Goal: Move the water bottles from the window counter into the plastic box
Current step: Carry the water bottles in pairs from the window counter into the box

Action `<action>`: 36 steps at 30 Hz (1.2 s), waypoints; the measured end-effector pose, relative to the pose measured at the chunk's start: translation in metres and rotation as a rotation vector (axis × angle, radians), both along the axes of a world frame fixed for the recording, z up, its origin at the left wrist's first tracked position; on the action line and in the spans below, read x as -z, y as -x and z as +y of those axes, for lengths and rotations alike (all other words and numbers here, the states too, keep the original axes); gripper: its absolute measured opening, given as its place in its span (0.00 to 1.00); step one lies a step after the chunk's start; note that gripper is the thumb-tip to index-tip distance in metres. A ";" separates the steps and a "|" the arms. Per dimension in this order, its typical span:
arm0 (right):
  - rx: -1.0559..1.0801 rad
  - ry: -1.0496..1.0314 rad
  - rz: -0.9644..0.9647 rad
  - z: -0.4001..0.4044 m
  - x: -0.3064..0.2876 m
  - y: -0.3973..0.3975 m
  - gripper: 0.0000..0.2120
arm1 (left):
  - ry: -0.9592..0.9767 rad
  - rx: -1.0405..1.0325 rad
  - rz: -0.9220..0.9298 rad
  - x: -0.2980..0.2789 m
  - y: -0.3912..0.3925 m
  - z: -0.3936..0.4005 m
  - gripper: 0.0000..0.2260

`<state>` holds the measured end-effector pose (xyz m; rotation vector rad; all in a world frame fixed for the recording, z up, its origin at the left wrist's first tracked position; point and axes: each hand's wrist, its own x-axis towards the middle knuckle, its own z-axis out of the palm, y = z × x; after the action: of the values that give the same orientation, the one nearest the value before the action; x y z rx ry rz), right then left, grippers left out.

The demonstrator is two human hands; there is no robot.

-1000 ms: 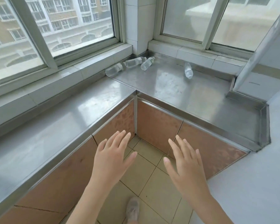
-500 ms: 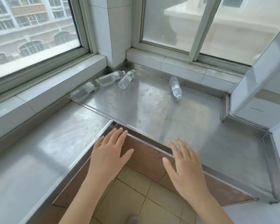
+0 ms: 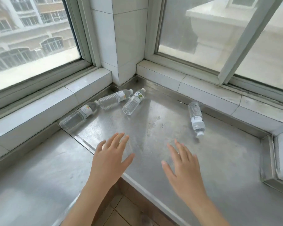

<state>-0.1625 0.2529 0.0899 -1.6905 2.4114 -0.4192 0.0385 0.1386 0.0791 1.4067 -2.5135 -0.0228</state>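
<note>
— What do the water bottles look like?
— Four clear plastic ones, ribbed, white-capped, lying on their sides on the steel desk (image 3: 170, 128): three (image 3: 132, 101) clustered by the tiled corner, one (image 3: 196, 117) apart beneath the right window.
— And the hands?
— Left hand (image 3: 109, 158) and right hand (image 3: 182, 167) hover palm-down, fingers spread straight, holding nothing.

Four clear plastic water bottles (image 3: 133, 101) are lying on their sides on the steel worktop (image 3: 170, 128), three clustered near the corner, one apart at right.
</note>
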 end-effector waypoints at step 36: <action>0.194 -0.303 -0.255 -0.431 0.111 0.022 0.43 | -0.131 -0.126 -0.163 0.140 0.086 -0.409 0.43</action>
<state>-0.1846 -0.1785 -0.0208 -1.2072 2.3171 -0.2588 -0.0475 -0.2700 -0.0612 1.6803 -2.5884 -0.0510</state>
